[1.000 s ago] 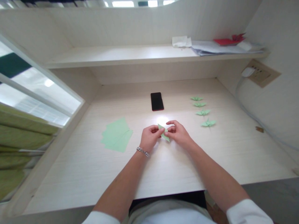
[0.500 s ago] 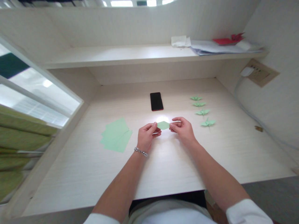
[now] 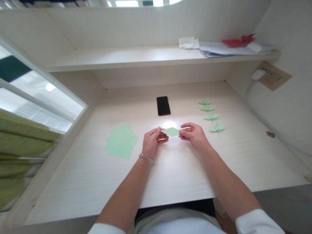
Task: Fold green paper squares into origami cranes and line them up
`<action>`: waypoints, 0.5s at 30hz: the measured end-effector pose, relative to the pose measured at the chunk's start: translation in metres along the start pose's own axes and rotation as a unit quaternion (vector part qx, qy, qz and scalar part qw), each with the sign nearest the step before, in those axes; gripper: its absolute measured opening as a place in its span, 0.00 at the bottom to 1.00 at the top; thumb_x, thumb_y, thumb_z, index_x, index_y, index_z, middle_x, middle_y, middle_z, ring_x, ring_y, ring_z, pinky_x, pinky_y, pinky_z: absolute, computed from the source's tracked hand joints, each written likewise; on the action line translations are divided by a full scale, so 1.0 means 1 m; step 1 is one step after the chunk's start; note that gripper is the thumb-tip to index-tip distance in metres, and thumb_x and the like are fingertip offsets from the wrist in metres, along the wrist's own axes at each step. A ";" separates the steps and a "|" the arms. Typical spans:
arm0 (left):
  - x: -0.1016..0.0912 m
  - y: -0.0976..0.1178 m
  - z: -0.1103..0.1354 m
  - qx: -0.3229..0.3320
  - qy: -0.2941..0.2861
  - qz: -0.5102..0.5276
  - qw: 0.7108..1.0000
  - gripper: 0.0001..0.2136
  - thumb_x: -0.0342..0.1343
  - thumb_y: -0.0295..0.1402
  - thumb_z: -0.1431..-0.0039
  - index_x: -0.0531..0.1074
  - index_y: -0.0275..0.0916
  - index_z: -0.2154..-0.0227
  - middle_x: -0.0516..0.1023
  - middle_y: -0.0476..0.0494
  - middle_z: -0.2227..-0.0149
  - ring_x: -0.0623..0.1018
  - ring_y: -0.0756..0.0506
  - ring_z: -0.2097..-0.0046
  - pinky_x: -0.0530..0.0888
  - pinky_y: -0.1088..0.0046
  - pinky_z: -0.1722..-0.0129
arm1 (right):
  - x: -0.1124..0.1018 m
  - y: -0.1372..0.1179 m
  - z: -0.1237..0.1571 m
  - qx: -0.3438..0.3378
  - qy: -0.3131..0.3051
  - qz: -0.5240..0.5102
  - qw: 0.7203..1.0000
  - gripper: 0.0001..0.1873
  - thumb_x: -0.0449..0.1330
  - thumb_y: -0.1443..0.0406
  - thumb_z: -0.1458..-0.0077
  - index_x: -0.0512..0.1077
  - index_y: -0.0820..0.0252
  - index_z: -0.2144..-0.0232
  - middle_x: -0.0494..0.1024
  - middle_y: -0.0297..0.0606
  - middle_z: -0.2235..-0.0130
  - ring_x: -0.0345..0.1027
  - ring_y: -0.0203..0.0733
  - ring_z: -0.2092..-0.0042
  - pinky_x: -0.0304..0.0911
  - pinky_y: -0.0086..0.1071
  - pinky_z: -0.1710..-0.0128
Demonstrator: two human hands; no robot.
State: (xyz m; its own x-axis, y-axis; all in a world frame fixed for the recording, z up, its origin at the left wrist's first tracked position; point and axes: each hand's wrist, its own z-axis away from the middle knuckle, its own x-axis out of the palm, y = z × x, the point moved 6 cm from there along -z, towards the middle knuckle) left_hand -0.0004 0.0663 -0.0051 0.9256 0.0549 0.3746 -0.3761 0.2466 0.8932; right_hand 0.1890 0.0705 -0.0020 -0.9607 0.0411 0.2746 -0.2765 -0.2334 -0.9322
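A small diamond of folded green paper (image 3: 171, 131) is held between my two hands, just above the desk. My left hand (image 3: 153, 139) pinches its left corner between thumb and fingers. At the opposite corner, my right hand (image 3: 193, 135) has thumb and fingers closed on the tip. To the left lies a fanned stack of green paper sheets (image 3: 120, 141). Several folded green paper cranes stand in a column on the right, the nearest paper crane (image 3: 216, 128) just beyond my right hand.
A black phone (image 3: 163, 106) lies flat on the desk (image 3: 175, 182) behind the folded paper. Above it, a shelf (image 3: 122, 58) carries papers (image 3: 219, 49) and a red item (image 3: 232, 43). A cable (image 3: 263, 122) runs down the right wall from a plugged-in charger (image 3: 257, 74).
The folded green paper shows more of its diamond shape, with its side points visible. My right hand has shifted slightly right; my left hand has barely moved.
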 end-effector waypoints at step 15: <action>0.007 -0.003 0.003 0.042 -0.007 -0.146 0.988 0.19 0.68 0.40 0.58 0.77 0.30 0.66 0.79 0.40 0.71 0.78 0.47 0.74 0.78 0.69 0.70 | 0.006 0.004 0.002 -0.003 -0.027 0.067 0.997 0.22 0.72 0.60 0.64 0.72 0.62 0.66 0.77 0.35 0.77 0.73 0.38 0.74 0.70 0.30 0.72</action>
State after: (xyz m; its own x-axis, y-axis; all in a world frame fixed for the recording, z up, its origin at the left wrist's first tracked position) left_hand 0.0066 0.0628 -0.0043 0.9947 -0.0203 0.1011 -0.0962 0.1694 0.9808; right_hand 0.1821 0.0676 -0.0031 -0.9863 -0.0420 0.1598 -0.1462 -0.2284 -0.9625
